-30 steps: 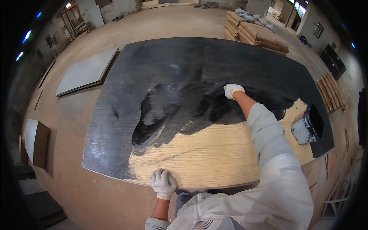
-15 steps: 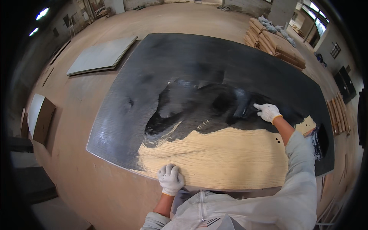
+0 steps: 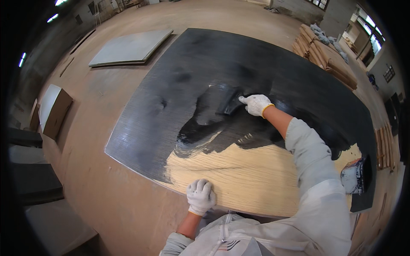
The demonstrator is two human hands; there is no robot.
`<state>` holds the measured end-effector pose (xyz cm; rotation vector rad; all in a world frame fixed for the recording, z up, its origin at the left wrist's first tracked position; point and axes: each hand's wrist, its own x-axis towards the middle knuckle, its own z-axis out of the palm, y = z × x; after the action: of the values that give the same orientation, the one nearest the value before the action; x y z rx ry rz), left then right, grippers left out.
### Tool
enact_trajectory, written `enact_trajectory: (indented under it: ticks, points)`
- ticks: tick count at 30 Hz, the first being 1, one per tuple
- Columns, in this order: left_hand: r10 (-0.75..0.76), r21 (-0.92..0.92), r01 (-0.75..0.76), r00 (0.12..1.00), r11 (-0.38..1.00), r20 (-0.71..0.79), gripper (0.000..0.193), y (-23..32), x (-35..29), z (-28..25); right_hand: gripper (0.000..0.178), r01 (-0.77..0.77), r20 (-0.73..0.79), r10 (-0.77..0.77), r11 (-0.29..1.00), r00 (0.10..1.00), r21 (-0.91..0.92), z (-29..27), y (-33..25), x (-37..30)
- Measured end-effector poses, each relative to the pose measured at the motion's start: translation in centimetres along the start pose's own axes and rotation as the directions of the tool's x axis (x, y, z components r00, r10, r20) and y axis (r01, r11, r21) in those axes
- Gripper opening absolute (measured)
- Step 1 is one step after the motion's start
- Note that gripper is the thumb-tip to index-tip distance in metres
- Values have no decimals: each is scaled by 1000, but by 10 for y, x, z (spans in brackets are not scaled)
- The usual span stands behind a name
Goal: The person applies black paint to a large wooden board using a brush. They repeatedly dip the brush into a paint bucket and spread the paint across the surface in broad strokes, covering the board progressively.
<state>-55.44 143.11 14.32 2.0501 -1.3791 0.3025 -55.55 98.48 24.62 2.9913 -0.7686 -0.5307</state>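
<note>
A large board (image 3: 265,192) lies before me, pale wood grain showing at the near side and wet black coating (image 3: 239,55) covering the rest. My right hand (image 3: 257,105), in a white knit glove, is closed on a flat, black-smeared scraper (image 3: 230,102). Its blade presses against the board's coated middle; the handle is mostly hidden by my fingers and the black coating. My left hand (image 3: 200,197), gloved too, is curled over the near edge of the board, its thumb out of sight. A smeared white container (image 3: 353,176) with a dark inside sits at the board's right end.
On the floor beyond the left side lies a grey panel stack (image 3: 132,47). A box-like block (image 3: 57,112) stands farther left, with dark slabs (image 3: 34,182) nearer me. Brown wrapped bundles (image 3: 326,57) rest past the far right edge, and brown lengths (image 3: 384,147) lie at the right.
My right hand has swept leftward and slightly away across the black area with the scraper. My left hand stays at the near edge. The view has shifted, bringing the container more into sight.
</note>
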Motion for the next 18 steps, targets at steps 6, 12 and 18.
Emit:
enact_trajectory:
  ticks: [6, 12, 18]
  points:
    - [-52, -61, 51, 999, 997, -6, 29, -1, -1, 0, 54, -139, 66, 144, 987, 987, -77, -21, 39, 14]
    - [-36, -82, 38, 999, 996, 25, 30, -2, 2, -3, 54, -52, 5, 52, 994, 999, -98, -39, -9, 76]
    - [-70, -75, 71, 997, 995, 23, 29, -3, -3, -3, 62, 28, 74, -18, 990, 997, -138, -70, -43, 91]
